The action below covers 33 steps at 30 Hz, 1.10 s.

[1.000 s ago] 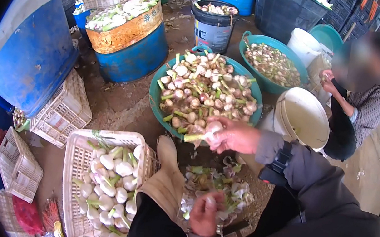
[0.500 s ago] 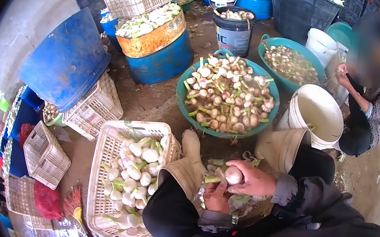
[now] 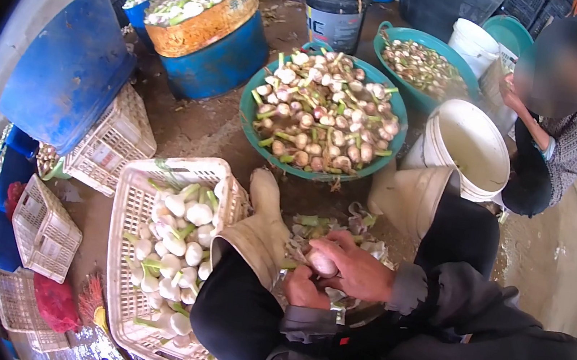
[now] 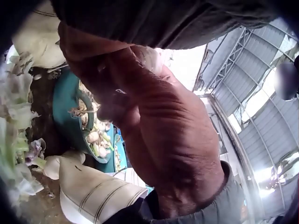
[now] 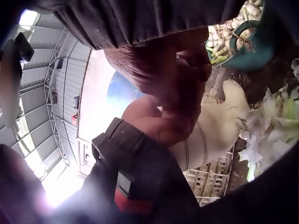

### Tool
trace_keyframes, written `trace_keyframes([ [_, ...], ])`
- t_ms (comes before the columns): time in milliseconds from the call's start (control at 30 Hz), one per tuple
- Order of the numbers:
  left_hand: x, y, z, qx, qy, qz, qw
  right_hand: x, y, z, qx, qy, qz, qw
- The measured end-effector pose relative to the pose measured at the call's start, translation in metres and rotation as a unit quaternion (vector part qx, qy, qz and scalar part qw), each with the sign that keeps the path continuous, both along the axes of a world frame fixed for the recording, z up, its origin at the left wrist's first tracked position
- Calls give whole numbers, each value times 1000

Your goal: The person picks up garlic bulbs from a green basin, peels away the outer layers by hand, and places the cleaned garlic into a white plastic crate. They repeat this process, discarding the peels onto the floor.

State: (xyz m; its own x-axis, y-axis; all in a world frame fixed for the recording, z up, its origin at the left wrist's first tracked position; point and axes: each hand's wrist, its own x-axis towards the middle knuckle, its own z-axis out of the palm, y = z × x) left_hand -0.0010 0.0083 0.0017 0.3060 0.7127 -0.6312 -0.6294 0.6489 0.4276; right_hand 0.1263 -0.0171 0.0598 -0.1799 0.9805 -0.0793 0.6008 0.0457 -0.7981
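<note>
1. Garlic (image 3: 322, 263) is between my two hands, over the floor and in front of my lap, with its green stem (image 3: 290, 262) poking out to the left.
2. My right hand (image 3: 364, 271) grips the round part, with its fingers bent over the top.
3. My left hand (image 3: 307, 289) has curled fingers and pinches the garlic low down, near the stem.
4. Peels (image 3: 312, 222) lie on the floor between my left boot (image 3: 261, 231) and my right boot (image 3: 410, 196).
5. Left of that left boot, a crate (image 3: 123, 231) holds white bulbs (image 3: 174, 246).
6. Past the boots, a green tub (image 3: 247, 113) is full of browner bulbs (image 3: 326, 116).
7. A white bucket (image 3: 433, 147) stands just right of the tub.
8. Past the bucket, another person (image 3: 562, 147) sits.
</note>
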Motion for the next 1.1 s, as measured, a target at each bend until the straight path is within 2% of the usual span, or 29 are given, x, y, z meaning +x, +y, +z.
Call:
trace_keyframes([
  [33, 2, 2, 4, 16, 30, 38, 999, 1, 2, 0, 19, 25, -1, 999],
  [67, 5, 2, 9, 12, 31, 34, 999, 4, 4, -7, 56, 23, 0, 998],
  [133, 9, 0, 23, 110, 140, 81, 981, 7, 7, -9, 45, 49, -8, 998],
  [167, 8, -2, 23, 106, 138, 79, 982, 9, 9, -10, 40, 76, -14, 996],
  [200, 5, -2, 22, 131, 149, 54, 979, 12, 11, -13, -9, 175, -26, 984],
  [233, 3, -1, 21, 157, 159, 30, 974, 15, 12, -9, -11, 173, -27, 984],
  [267, 0, -2, 14, 186, 128, 24, 974, 18, 13, -3, -143, 272, -51, 950],
  [300, 0, -2, 14, 186, 128, 24, 974, 20, 14, 0, -269, 364, -73, 888],
  [400, 4, 0, 24, 149, 111, 59, 981, 18, 14, -2, -251, 353, -89, 897],
  [467, 6, -1, 26, 167, 104, 42, 979, 15, 13, -4, -245, 342, -94, 903],
  [533, 6, -3, 27, 185, 97, 26, 978, 8, 10, -9, -183, 328, -135, 917],
  [667, 5, -5, 27, 195, 156, 15, 968, 4, 11, -15, -152, 335, -162, 916],
  [733, 4, -5, 27, 205, 177, 20, 962, 9, 15, -16, -320, 510, -128, 788],
  [767, 3, -6, 28, 208, 166, 26, 964, 13, 16, -14, -320, 511, -129, 788],
  [833, 3, -5, 23, 212, 153, 31, 965, 19, 18, -7, -407, 600, -43, 687],
  [867, 4, -5, 11, 214, 168, 48, 961, 24, 21, -19, -414, 619, 15, 668],
  [900, 4, -5, 5, 217, 184, 63, 957, 23, 18, -22, -414, 619, 15, 668],
  [933, 6, -4, 10, 217, 184, 63, 956, 19, 17, -16, -358, 512, -58, 779],
  [967, 10, -3, 20, 227, 230, 88, 942, 16, 17, -13, -291, 389, -129, 865],
  [1000, 11, -3, 26, 236, 275, 112, 925, 12, 16, -18, -291, 390, -129, 864],
  [1033, 9, -3, 21, 236, 276, 111, 925, 7, 14, -24, -129, 301, -138, 935],
  [1067, 6, -4, 12, 261, 328, 70, 905, 4, 12, -28, 38, 200, -142, 969],
  [1100, 5, -6, 7, 285, 378, 27, 880, 6, 11, -29, 37, 200, -143, 969],
])
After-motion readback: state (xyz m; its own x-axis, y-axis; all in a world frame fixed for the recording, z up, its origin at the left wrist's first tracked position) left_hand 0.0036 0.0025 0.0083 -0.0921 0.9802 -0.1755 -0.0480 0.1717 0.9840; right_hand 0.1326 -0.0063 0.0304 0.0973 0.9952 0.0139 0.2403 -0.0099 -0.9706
